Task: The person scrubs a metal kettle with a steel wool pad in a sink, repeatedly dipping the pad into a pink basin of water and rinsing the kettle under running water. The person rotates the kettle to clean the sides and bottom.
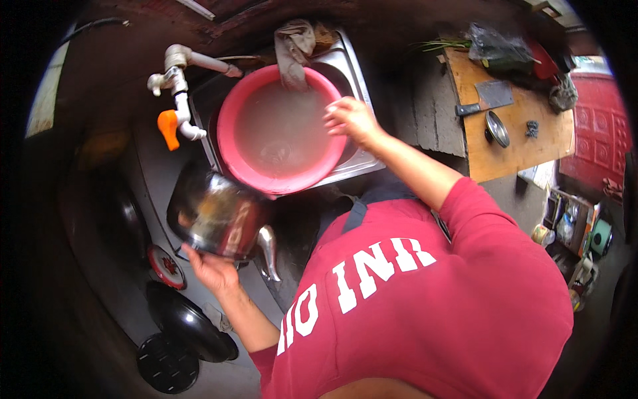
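My left hand [214, 272] supports a shiny metal kettle [219, 214] from below, tilted beside the sink and blurred by motion. A curved metal spout [269, 252] juts from its side. Cloudy water [284, 129] fills a pink plastic basin [232, 154], which sits in the stainless steel sink [356, 60]. Over the basin's right rim hovers my right hand [351, 119], fingers loosely curled and apart, with nothing seen in them. A wet grey cloth [291, 55] hangs over the far rim, its lower end in the water.
A tap with an orange handle [168, 128] reaches in at the left. Black pan-like lids [187, 319] and a red-rimmed dish [167, 267] lie on the left-hand surface. On the wooden board [523, 154] at right are a cleaver [491, 95], a metal lid [497, 128] and a scouring pad [532, 129].
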The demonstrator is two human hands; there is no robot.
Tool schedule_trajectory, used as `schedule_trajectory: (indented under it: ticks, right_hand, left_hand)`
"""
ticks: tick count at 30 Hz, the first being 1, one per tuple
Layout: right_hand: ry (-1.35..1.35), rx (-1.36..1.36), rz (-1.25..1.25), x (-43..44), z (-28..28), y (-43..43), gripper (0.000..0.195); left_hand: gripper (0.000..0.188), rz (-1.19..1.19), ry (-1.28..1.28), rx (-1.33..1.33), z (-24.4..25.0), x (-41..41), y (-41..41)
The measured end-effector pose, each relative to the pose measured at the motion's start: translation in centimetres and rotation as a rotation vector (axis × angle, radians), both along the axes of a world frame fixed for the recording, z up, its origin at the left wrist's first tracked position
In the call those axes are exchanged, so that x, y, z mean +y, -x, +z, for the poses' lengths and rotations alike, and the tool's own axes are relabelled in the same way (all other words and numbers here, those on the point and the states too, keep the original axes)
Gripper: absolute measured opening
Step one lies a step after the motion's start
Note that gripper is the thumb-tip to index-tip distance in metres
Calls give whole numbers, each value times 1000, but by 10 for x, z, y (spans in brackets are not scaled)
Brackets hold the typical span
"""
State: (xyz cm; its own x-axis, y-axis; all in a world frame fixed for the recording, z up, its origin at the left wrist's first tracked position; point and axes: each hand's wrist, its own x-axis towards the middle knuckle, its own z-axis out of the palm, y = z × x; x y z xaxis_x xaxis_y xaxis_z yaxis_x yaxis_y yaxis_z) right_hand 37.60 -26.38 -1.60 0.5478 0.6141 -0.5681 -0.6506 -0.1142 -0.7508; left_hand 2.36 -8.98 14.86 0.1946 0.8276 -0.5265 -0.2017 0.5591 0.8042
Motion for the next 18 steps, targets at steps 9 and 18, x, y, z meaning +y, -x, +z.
schedule_trajectory:
  ticks: [9,18]
  right_hand:
    - [377,497,-162,-29,-62,21,38]
    - [-10,746,-438,21,-154,16,33]
  left_hand:
    - [55,192,-95,137,-5,-11,26]
    - [61,96,6,117,-3,-22,4]
